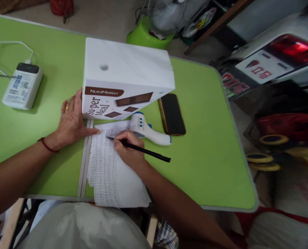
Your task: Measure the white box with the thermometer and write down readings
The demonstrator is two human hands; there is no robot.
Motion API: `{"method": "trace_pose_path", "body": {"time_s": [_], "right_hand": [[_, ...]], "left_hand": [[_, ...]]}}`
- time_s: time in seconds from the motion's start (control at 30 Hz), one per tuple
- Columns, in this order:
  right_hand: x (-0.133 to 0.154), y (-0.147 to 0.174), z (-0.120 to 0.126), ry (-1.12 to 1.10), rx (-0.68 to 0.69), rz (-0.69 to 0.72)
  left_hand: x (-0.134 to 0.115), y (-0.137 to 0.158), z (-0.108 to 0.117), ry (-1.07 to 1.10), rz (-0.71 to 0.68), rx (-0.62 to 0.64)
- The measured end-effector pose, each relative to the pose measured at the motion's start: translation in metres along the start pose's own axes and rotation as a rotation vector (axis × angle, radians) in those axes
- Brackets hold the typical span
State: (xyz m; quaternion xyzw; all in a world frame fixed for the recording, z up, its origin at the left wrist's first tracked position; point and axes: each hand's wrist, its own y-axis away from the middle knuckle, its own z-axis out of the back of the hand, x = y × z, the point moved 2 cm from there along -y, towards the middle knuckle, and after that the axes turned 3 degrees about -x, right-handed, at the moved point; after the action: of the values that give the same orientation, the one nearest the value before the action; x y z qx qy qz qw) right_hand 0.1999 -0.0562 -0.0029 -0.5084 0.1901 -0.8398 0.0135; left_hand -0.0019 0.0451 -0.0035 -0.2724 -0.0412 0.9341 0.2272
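Observation:
A black pen (pixel 146 151) is gripped in my right hand (pixel 130 148), its tip on sheets of paper (pixel 128 183) covered on the left with columns of small handwriting. My left hand (pixel 72 119) lies spread on the table, its fingers beside the left side of a white box (pixel 128 65) printed "NutriMotion" and "Su-per Meal". The left thumb rests at the paper's upper left edge. Just beyond my right hand lies a white and blue infrared thermometer (pixel 150 131), close to the box. The lower end of the paper reaches the table's near edge.
On the green table (pixel 208 155) a dark phone (pixel 172 114) lies right of the thermometer. A white power bank (pixel 23 86) with cables sits at the left. Past the far edge stands a fan (pixel 166 15) on a green stool (pixel 148 36). A vehicle's rear with a red light (pixel 296 48) is at the right.

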Motion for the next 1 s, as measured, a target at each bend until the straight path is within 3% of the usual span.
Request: {"method": "trace_pose_path", "body": {"time_s": [1.0], "right_hand": [[-0.0012,0.0007,-0.0005,0.007,-0.021,-0.026]], "left_hand": [[-0.0007,0.0004,0.0001,0.018,0.009,-0.011]]}}
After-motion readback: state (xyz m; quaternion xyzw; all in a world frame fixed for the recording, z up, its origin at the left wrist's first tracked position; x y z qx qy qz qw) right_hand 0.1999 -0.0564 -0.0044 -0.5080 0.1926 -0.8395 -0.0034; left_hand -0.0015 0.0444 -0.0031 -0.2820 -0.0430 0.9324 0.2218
